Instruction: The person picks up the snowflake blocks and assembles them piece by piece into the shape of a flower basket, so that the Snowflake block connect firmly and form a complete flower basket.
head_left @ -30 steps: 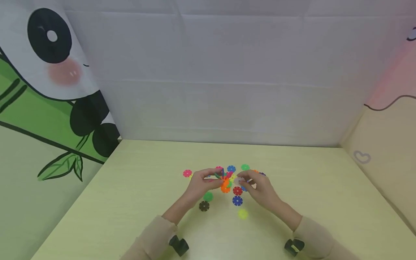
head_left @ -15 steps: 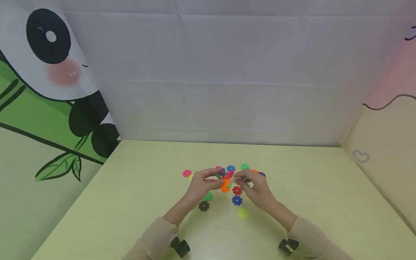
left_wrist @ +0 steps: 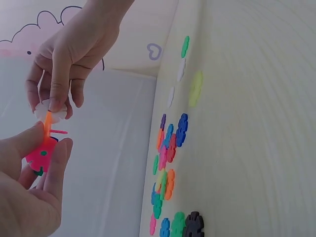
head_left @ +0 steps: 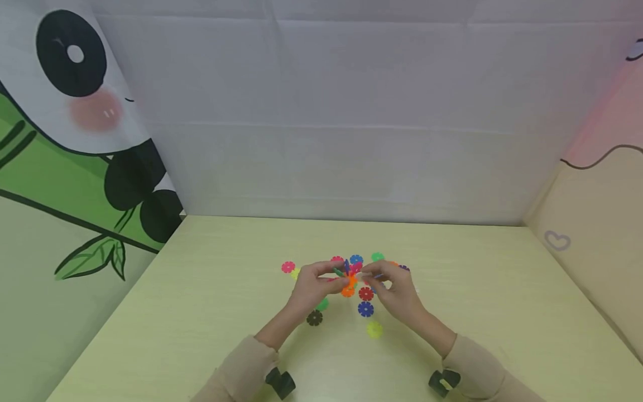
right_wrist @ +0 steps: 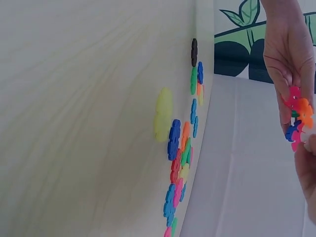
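My left hand (head_left: 312,286) pinches a small cluster of notched plastic snowflake discs (right_wrist: 304,112), joined together in pink, orange, green and blue. Between the thumb and fingers of my right hand (head_left: 399,291) is a white snowflake disc (left_wrist: 41,115). In the left wrist view this white disc meets the edge of the cluster's orange disc (left_wrist: 48,123). Whether their slots are interlocked cannot be told. Both hands are raised above the table, close together, and fingers cover parts of the cluster.
Loose discs lie scattered on the pale table (head_left: 201,312) beneath and around the hands. Among them are a black disc (head_left: 315,318), a dark blue disc (head_left: 365,309), a red disc (head_left: 366,293) and a yellow disc (head_left: 374,329). A white wall (head_left: 321,167) stands behind.
My right hand has moved left, bringing the white disc from a short distance away up to the cluster. My left hand keeps its grip almost in place.
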Demonstrator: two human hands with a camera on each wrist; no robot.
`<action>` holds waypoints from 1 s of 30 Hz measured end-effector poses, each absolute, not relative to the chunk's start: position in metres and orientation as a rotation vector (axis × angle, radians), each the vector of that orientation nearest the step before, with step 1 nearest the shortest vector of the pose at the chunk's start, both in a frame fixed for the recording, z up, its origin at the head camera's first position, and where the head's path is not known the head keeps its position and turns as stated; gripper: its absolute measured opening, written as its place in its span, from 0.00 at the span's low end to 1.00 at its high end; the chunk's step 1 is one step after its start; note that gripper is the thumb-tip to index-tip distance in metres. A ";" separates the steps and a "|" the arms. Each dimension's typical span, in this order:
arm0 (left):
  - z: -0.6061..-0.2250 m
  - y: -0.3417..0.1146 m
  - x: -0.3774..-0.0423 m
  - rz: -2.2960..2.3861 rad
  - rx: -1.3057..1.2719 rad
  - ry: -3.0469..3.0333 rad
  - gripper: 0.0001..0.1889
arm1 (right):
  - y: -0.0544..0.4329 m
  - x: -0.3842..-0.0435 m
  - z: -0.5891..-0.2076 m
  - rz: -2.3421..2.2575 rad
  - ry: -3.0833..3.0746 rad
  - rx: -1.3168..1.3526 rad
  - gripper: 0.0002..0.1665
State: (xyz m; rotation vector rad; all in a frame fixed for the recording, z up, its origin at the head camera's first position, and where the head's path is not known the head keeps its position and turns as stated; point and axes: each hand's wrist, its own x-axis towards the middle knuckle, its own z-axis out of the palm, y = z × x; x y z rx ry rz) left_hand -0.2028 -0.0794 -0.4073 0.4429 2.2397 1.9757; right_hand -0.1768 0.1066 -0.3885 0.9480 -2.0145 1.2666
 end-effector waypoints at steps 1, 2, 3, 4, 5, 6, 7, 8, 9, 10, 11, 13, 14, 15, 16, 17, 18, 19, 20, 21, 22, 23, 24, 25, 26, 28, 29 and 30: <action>-0.407 -0.079 -0.202 1.973 0.446 2.250 0.23 | 0.106 -0.177 -0.388 1.241 -1.994 0.972 0.16; -0.406 -0.079 -0.201 1.972 0.447 2.262 0.23 | 0.105 -0.177 -0.387 1.215 -1.977 0.985 0.16; -0.405 -0.079 -0.200 1.973 0.448 2.276 0.23 | 0.105 -0.177 -0.387 1.193 -1.960 0.998 0.17; -0.405 -0.078 -0.199 1.975 0.436 2.285 0.23 | 0.104 -0.176 -0.386 1.182 -1.945 1.005 0.17; -0.404 -0.078 -0.198 1.979 0.430 2.295 0.23 | 0.103 -0.176 -0.385 1.180 -1.938 1.001 0.17; -0.403 -0.077 -0.196 1.987 0.434 2.302 0.23 | 0.103 -0.176 -0.385 1.180 -1.934 0.994 0.16; -0.402 -0.077 -0.195 1.995 0.432 2.308 0.23 | 0.102 -0.177 -0.386 1.186 -1.928 0.989 0.16; -0.401 -0.077 -0.194 2.000 0.435 2.316 0.23 | 0.102 -0.176 -0.386 1.194 -1.927 0.979 0.15; -0.401 -0.076 -0.192 2.008 0.438 2.315 0.23 | 0.101 -0.177 -0.387 1.204 -1.923 0.975 0.15; -0.400 -0.076 -0.191 2.015 0.444 2.317 0.23 | 0.101 -0.177 -0.390 1.211 -1.920 0.970 0.14; -0.401 -0.076 -0.190 2.014 0.449 2.325 0.23 | 0.101 -0.179 -0.393 1.221 -1.919 0.967 0.14; -0.402 -0.077 -0.189 2.008 0.454 2.337 0.23 | 0.100 -0.182 -0.400 1.232 -1.925 0.966 0.14; -0.402 -0.078 -0.189 1.996 0.459 2.345 0.23 | 0.101 -0.183 -0.404 1.235 -1.932 0.965 0.14; -0.403 -0.079 -0.188 1.986 0.464 2.348 0.23 | 0.101 -0.185 -0.408 1.235 -1.943 0.962 0.14; -0.404 -0.080 -0.189 1.974 0.469 2.354 0.23 | 0.102 -0.186 -0.411 1.241 -1.955 0.964 0.13; -0.405 -0.082 -0.190 1.958 0.485 2.360 0.24 | 0.103 -0.188 -0.413 1.249 -1.967 0.969 0.13; -0.406 -0.083 -0.191 1.937 0.511 2.366 0.25 | 0.104 -0.189 -0.415 1.249 -1.983 0.970 0.13; -0.407 -0.085 -0.192 1.908 0.542 2.374 0.26 | 0.105 -0.189 -0.415 1.257 -1.996 0.976 0.13; -0.407 -0.088 -0.193 1.875 0.582 2.385 0.26 | 0.107 -0.190 -0.416 1.271 -2.008 0.984 0.13; -0.407 -0.090 -0.195 1.842 0.620 2.389 0.27 | 0.109 -0.190 -0.416 1.290 -2.024 0.995 0.13; -0.408 -0.092 -0.196 1.804 0.657 2.390 0.28 | 0.111 -0.191 -0.416 1.312 -2.037 1.012 0.13; -0.407 -0.095 -0.198 1.768 0.700 2.382 0.28 | 0.113 -0.191 -0.416 1.332 -2.050 1.030 0.13; -0.406 -0.097 -0.199 1.731 0.724 2.365 0.29 | 0.115 -0.192 -0.416 1.363 -2.065 1.053 0.13; -0.406 -0.099 -0.201 1.712 0.737 2.322 0.29 | 0.116 -0.193 -0.416 1.391 -2.086 1.072 0.13; -0.405 -0.101 -0.204 1.693 0.748 2.262 0.29 | 0.117 -0.192 -0.414 1.418 -2.112 1.089 0.13; -0.405 -0.103 -0.207 1.665 0.750 2.151 0.28 | 0.117 -0.189 -0.410 1.462 -2.146 1.126 0.12; -0.405 -0.104 -0.207 1.658 0.741 2.106 0.28 | 0.116 -0.188 -0.408 1.476 -2.168 1.134 0.11; -0.405 -0.104 -0.207 1.649 0.726 2.081 0.27 | 0.116 -0.187 -0.409 1.490 -2.192 1.136 0.10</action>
